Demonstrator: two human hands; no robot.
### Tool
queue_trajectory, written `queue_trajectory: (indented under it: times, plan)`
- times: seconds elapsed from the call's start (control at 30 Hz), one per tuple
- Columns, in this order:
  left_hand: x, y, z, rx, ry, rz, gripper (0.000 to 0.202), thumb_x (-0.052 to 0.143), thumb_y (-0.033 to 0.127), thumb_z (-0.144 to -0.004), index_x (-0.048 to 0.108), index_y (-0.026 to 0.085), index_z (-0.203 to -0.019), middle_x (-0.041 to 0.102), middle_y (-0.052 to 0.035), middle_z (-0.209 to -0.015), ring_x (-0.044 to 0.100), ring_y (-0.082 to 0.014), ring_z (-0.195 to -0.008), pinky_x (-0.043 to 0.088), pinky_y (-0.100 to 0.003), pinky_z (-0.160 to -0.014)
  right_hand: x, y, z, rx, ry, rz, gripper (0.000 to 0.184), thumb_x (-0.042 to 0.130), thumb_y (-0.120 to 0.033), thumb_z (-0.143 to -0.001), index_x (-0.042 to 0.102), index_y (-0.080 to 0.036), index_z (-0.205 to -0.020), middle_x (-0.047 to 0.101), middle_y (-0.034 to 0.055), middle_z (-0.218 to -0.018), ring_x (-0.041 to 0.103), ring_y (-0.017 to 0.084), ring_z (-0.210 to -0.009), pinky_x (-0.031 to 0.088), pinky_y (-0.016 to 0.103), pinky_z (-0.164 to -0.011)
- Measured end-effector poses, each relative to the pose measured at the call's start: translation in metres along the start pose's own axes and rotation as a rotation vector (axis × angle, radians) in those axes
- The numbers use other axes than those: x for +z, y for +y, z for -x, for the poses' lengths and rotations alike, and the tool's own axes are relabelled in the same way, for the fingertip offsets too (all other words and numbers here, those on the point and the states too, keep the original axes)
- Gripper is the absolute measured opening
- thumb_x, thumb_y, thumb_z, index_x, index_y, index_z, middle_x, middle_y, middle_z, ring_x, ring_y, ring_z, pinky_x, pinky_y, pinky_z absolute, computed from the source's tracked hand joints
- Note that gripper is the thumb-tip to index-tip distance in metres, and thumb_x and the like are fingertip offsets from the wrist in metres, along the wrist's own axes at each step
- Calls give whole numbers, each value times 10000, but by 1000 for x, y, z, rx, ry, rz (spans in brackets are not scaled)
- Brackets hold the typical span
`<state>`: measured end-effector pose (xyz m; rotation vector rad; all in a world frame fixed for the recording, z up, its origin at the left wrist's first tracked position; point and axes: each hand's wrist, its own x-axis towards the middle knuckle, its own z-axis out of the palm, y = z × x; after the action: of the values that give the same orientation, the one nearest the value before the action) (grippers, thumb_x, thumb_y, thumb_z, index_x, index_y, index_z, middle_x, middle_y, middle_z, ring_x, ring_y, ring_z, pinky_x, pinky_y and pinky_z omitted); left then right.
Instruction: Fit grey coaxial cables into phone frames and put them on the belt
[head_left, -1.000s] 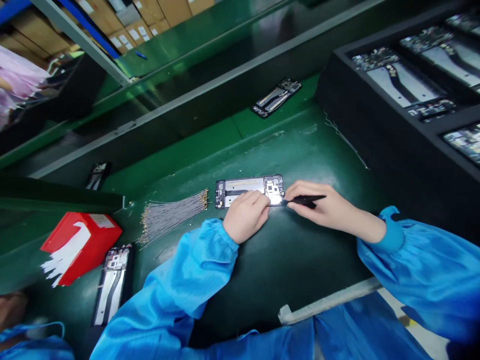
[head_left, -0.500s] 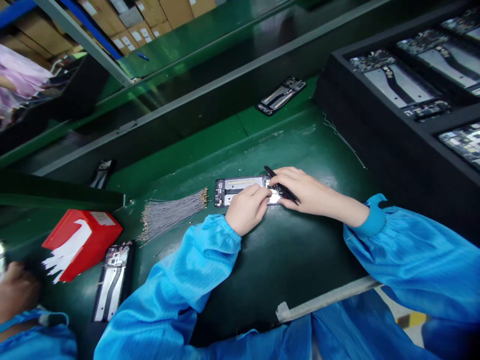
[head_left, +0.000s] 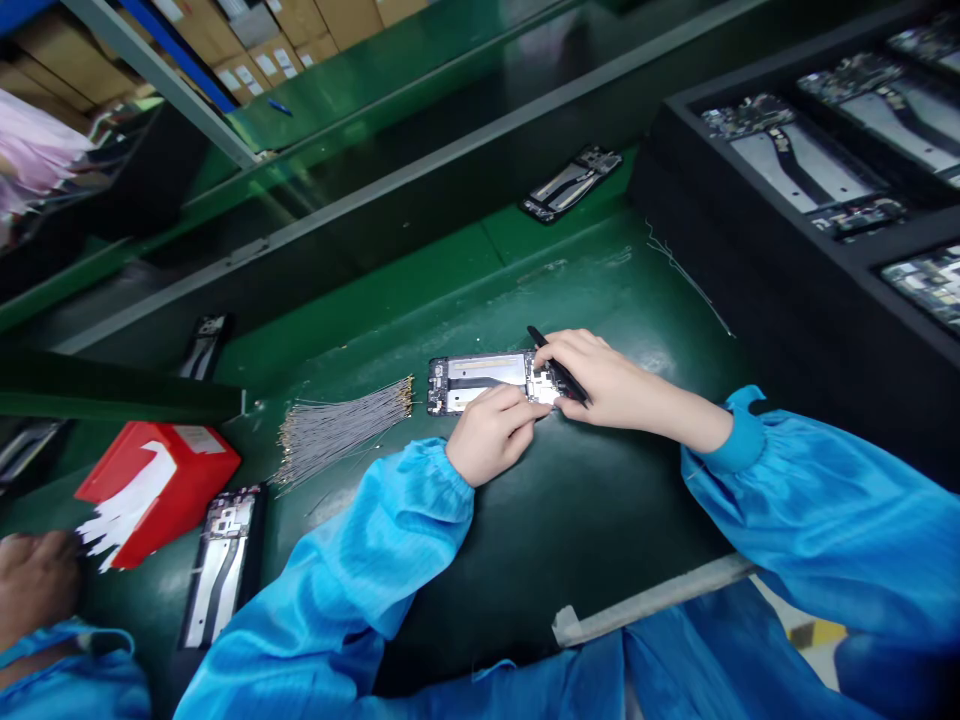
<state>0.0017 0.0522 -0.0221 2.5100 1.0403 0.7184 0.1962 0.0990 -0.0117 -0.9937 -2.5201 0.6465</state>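
Note:
An opened phone (head_left: 487, 370) lies flat on the green bench, its bright board at the right end and a dark ribbon along its silver middle. My left hand (head_left: 495, 430) rests over the phone's lower edge, fingers curled and closed against it, with one fingertip reaching the board. At the right end, my right hand (head_left: 600, 375) holds slim black tweezers (head_left: 566, 375) slanting through its grip, and its fingertips touch the board. Whether a fine part sits under the fingertips is hidden. Just left of the phone lies a bundle of thin grey cables (head_left: 345, 425) with gold ends.
A black tray (head_left: 720, 290) of opened phones stands at right. Another opened phone (head_left: 574, 185) lies behind, and one (head_left: 221, 570) at lower left. Beside it is a red box (head_left: 202, 465) with white strips. A co-worker's hand (head_left: 37, 580) is at far left.
My left fingers have shifted down off part of the board and uncovered more of it, with one finger straightened towards the right. My right hand keeps the tweezers in nearly the same place.

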Motion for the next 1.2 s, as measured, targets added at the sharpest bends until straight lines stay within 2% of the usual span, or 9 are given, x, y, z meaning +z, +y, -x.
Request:
queue_trajectory:
  times: [0.37, 0.57, 0.77, 0.97, 1.2]
  plan:
    - [-2, 2, -2, 87, -101, -195, 261, 378, 142, -840, 609, 149, -962, 565, -57, -764, 478, -163, -725, 422, -286, -659, -8, -10, -15, 129, -134, 87, 382, 544, -202, -598, 446, -217, -966, 468, 83, -1029, 401, 269, -917, 332, 381, -734]
    - [-17, -9, -1, 126, -161, -195, 267, 379, 178, -858, 602, 173, -1005, 565, -53, -780, 478, -162, -748, 424, -294, -690, -9, -7, -14, 107, -127, 62, 388, 531, -190, -608, 434, -226, -982, 457, 80, -1037, 390, 266, -920, 318, 367, -731]
    - [-27, -24, 4, 142, -174, -50, 322, 343, 182, -872, 603, 191, -1062, 530, -39, -745, 467, -143, -725, 434, -262, -680, -10, -1, -12, 72, -141, 40, 378, 540, -208, -636, 421, -233, -994, 445, 78, -1048, 383, 260, -916, 328, 363, -728]
    - [-23, -26, 4, 137, -133, -73, 331, 335, 190, -886, 630, 210, -1033, 469, -27, -716, 442, -128, -694, 425, -240, -658, -11, -3, -14, 95, -166, 61, 376, 566, -229, -632, 419, -228, -978, 436, 78, -1038, 383, 263, -917, 336, 373, -738]
    - [-23, -25, 2, 174, -117, -128, 309, 357, 183, -885, 636, 205, -1016, 461, -28, -717, 423, -124, -682, 416, -231, -650, -12, -6, -19, 125, -195, 81, 378, 580, -252, -622, 420, -234, -965, 437, 78, -1017, 386, 268, -906, 334, 372, -713]
